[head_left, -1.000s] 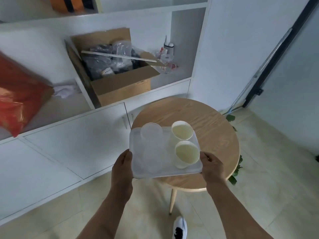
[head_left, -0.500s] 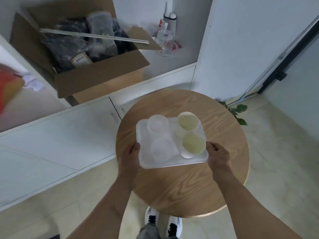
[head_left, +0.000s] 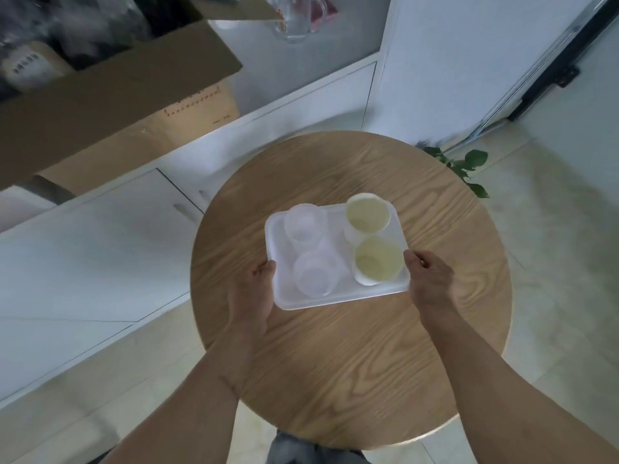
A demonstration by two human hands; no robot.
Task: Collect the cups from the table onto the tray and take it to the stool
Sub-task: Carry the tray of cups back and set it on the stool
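Note:
A white translucent tray [head_left: 335, 298] is over the middle of the round wooden stool top [head_left: 335, 346]. On it stand two clear plastic cups [head_left: 305, 226] [head_left: 318, 274] on the left and two white paper cups [head_left: 367, 215] [head_left: 378, 259] on the right. My left hand [head_left: 256, 293] grips the tray's left edge. My right hand [head_left: 430, 277] grips its right edge. Whether the tray rests on the wood or hovers just above it I cannot tell.
An open cardboard box [head_left: 110, 92] full of dark bags sits on the white cabinet shelf [head_left: 100, 236] to the left. A glass jar [head_left: 294, 21] stands at the back. Green leaves [head_left: 465, 169] lie by the stool's far right. Pale tiled floor [head_left: 552, 262] surrounds it.
I have stepped closer and the view tilted down. The tray, held in both hands, moved from the stool's near edge to over its middle and lower toward the wood.

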